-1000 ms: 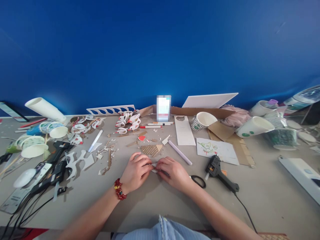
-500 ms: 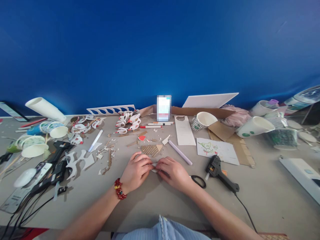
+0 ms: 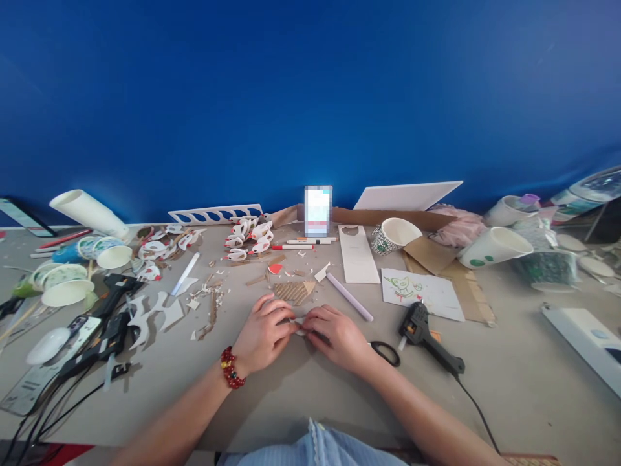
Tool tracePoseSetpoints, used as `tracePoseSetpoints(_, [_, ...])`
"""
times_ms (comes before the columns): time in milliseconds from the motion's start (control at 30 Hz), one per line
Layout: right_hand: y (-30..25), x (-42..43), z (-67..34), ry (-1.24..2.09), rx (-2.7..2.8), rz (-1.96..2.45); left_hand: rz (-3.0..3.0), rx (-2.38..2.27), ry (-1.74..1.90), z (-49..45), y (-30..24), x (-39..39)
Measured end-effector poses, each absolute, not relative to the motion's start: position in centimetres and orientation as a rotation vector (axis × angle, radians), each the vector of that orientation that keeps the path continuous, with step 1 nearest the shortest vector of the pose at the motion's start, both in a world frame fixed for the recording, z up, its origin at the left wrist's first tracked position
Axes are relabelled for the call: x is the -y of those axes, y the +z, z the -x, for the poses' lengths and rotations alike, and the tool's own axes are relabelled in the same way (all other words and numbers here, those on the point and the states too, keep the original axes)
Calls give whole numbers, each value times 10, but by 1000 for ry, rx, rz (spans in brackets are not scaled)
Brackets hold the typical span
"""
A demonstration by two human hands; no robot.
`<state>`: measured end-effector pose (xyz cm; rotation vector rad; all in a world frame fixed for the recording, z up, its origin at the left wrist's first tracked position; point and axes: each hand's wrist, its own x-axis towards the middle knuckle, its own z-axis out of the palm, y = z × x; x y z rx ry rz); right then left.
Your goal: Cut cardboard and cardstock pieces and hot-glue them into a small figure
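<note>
My left hand [image 3: 266,333], with a red bead bracelet [image 3: 233,367] at its wrist, and my right hand [image 3: 334,335] meet low over the table. Between their fingertips is a small white piece [image 3: 299,328], mostly covered by the fingers, so its shape does not show. Both hands are closed on it in a pinch. Just beyond them lies a torn piece of corrugated cardboard [image 3: 294,292], and past that a small red cut-out [image 3: 275,268]. Black scissor handles [image 3: 385,353] show beside my right wrist.
A hot glue gun [image 3: 429,336] lies at right with its cord running toward me. A lilac pen [image 3: 350,297], a drawing [image 3: 422,292] and a patterned paper cup [image 3: 395,235] stand or lie behind it. Cardboard scraps [image 3: 211,314] and white bird-like cut-outs [image 3: 250,236] are at left.
Very little differs. My left thumb has shifted slightly at the white piece, and both hands stay in the same place.
</note>
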<state>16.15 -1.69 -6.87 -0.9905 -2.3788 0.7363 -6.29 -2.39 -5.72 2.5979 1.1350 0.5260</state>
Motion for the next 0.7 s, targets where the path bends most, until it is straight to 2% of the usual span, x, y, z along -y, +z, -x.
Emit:
tracePoseSetpoints(333, [-69,16,-162,732,2389,991,-2574,-1132,528,61,-56,24])
tracePoseSetpoints(700, [-75,16,-163,919,2085,1058,-2566,-1150,506,59,-56,25])
